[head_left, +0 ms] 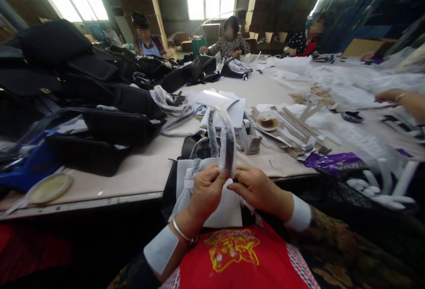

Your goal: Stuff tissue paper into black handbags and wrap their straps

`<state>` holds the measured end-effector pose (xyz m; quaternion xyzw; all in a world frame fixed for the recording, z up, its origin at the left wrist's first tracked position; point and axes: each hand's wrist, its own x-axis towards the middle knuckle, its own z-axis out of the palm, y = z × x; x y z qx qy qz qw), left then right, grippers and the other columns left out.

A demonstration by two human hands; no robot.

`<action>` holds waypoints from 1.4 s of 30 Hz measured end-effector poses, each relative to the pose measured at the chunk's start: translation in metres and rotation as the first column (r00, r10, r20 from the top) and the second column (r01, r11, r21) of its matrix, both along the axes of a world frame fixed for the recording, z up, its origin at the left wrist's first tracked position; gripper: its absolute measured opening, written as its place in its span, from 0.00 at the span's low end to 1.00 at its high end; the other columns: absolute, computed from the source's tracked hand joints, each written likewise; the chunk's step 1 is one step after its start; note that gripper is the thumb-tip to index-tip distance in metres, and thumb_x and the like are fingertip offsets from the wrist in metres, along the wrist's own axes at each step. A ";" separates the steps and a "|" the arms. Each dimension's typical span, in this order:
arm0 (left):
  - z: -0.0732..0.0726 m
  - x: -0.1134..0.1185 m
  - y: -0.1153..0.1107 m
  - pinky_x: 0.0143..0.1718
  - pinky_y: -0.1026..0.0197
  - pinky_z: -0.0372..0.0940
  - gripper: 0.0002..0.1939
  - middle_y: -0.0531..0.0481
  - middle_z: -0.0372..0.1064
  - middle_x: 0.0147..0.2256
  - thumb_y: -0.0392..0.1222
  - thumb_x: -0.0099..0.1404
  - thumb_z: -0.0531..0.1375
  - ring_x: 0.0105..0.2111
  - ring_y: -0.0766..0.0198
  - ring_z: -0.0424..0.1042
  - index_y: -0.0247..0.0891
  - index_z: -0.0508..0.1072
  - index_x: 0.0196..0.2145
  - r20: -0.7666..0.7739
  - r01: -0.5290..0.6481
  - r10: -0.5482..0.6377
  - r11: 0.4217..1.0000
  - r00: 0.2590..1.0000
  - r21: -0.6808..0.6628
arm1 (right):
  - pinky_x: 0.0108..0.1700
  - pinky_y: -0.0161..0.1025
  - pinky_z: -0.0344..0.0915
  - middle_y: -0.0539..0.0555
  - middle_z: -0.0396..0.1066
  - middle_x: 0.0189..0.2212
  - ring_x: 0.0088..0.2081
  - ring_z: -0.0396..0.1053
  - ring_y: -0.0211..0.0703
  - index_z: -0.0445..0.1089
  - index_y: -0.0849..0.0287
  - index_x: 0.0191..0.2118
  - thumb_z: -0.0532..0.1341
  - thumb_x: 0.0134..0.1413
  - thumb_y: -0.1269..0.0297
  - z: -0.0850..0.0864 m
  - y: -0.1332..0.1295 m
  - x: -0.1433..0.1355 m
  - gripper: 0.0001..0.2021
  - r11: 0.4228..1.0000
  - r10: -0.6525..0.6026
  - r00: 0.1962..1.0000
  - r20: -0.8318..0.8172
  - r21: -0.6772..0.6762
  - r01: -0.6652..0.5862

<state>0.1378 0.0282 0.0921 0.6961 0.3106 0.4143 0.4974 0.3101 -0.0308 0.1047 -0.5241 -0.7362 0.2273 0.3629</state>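
Cluttered counter point(142, 183); left hand point(205, 194) and right hand point(260, 191) pinch a film-wrapped handle point(228, 149), and tugging too hard could tear the film point(212, 134)

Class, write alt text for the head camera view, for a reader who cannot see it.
The left hand and right hand grip a plastic-wrapped handle at the edge of a cluttered table. Black bags are heaped on the left; card strips and clear plastic lie on the right. Other people are across the table.
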 end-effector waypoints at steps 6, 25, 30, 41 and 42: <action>-0.002 -0.013 0.003 0.36 0.61 0.64 0.11 0.47 0.71 0.32 0.39 0.71 0.57 0.33 0.62 0.70 0.40 0.79 0.35 -0.118 0.237 -0.212 0.936 0.970 0.260 | 0.20 0.31 0.37 0.40 0.49 0.16 0.18 0.40 0.27 0.67 0.62 0.27 0.70 0.49 0.43 0.011 0.007 0.009 0.24 0.764 -0.275 0.606 -0.746 -0.552 -0.333; 0.003 -0.016 0.002 0.32 0.62 0.61 0.14 0.52 0.63 0.25 0.48 0.67 0.62 0.28 0.65 0.64 0.38 0.75 0.27 0.024 0.062 -0.059 0.987 0.998 -0.147 | 0.31 0.39 0.60 0.53 0.66 0.25 0.28 0.61 0.40 0.73 0.60 0.32 0.59 0.64 0.56 0.002 0.000 -0.011 0.15 1.000 0.014 0.995 -0.097 -0.005 -0.015; 0.000 -0.021 -0.001 0.37 0.60 0.64 0.10 0.46 0.71 0.32 0.40 0.70 0.57 0.33 0.61 0.71 0.40 0.79 0.35 -0.121 0.182 -0.156 0.952 0.980 0.247 | 0.20 0.30 0.40 0.42 0.54 0.18 0.19 0.42 0.28 0.73 0.63 0.35 0.69 0.51 0.45 0.006 0.007 -0.003 0.22 0.775 -0.200 0.625 -0.754 -0.512 -0.369; -0.001 -0.025 0.009 0.19 0.69 0.43 0.26 0.62 0.45 0.19 0.62 0.54 0.70 0.18 0.75 0.42 0.36 0.68 0.26 0.319 0.349 -0.176 0.683 0.931 -0.641 | 0.33 0.38 0.61 0.54 0.69 0.26 0.30 0.65 0.41 0.75 0.61 0.31 0.59 0.63 0.63 0.003 0.004 -0.023 0.12 0.998 0.034 0.998 -0.056 0.052 -0.031; -0.001 -0.023 0.009 0.19 0.69 0.40 0.26 0.64 0.43 0.19 0.59 0.52 0.72 0.18 0.76 0.39 0.36 0.67 0.25 0.363 0.346 -0.106 0.626 0.926 -0.699 | 0.34 0.39 0.61 0.55 0.69 0.26 0.30 0.65 0.41 0.75 0.61 0.31 0.56 0.65 0.65 0.001 0.004 -0.022 0.13 0.991 0.029 0.997 0.066 0.130 -0.038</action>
